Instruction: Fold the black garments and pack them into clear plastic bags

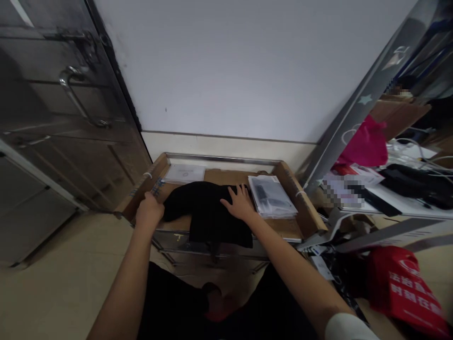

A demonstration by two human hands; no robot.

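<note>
A black cloth item (pixel 212 208), perhaps a garment, lies across a cart top lined with cardboard, and its lower part hangs over the near edge. At its left end my left hand (pixel 150 211) is closed, the fingers meeting the fabric; the exact grip is partly hidden. My right hand (pixel 241 203) rests flat on the cloth's right part with the fingers spread. Just right of that hand sits a clear plastic packet (pixel 272 196) with a dark item inside. Behind the cloth, at the back left, is a flat white packet (pixel 185 173).
Raised cardboard sides (pixel 300 200) border the cart top, and a white wall (pixel 226 71) stands behind it. To the left is a metal door (pixel 63 108). At right are a cluttered white table (pixel 421 203), a pink bag (pixel 366 144) and a red printed bag (pixel 406 288).
</note>
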